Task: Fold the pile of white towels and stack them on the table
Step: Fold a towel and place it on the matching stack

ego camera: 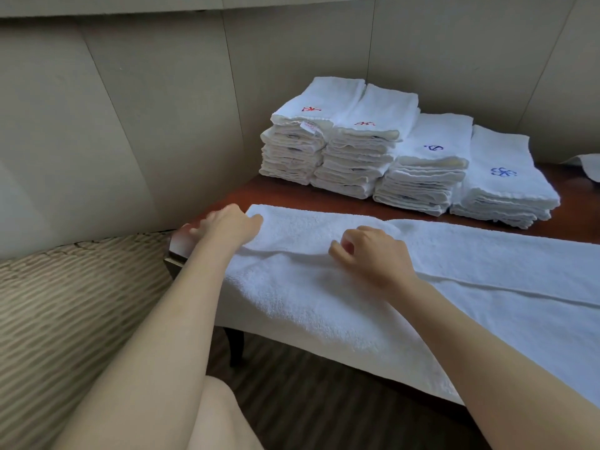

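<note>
A long white towel (324,287) lies lengthwise along the front of the dark wooden table (292,193), folded over itself, with its near side hanging over the table edge. My left hand (227,227) is at the towel's left end, thumb on top and fingers curled over the end at the table corner. My right hand (368,251) hovers low over the fold ridge with fingers curled toward the thumb; whether it pinches cloth is unclear. Several stacks of folded white towels (354,151) with red and blue logos stand at the back of the table.
A padded beige wall (162,108) closes the back and left. A striped beige seat (65,303) sits left of the table corner. Another bit of white cloth (587,164) shows at the far right edge. My knee (220,414) is below the table front.
</note>
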